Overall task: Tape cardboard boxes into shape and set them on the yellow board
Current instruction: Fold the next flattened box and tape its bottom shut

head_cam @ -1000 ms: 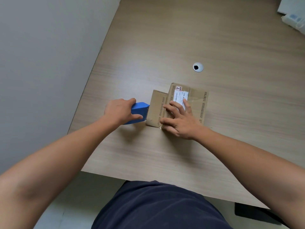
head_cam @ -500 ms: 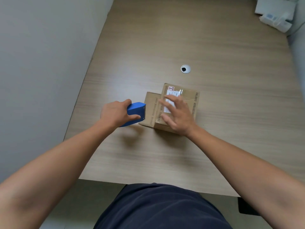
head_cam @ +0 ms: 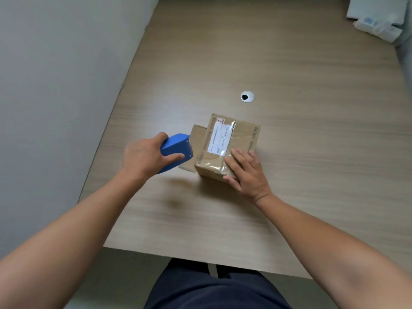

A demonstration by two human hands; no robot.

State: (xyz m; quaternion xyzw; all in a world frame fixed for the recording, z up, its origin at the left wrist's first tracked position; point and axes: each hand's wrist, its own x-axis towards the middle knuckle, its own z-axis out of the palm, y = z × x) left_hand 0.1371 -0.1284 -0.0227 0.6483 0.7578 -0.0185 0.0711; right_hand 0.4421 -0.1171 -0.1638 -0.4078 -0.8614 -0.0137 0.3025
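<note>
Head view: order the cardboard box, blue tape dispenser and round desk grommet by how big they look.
1. cardboard box
2. blue tape dispenser, partly hidden by the left hand
3. desk grommet

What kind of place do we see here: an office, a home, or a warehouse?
Probably an office or small workroom used for packing. The wood-grain desk has a round cable hole, and a labelled cardboard box lies on it beside a blue tape dispenser.
</note>
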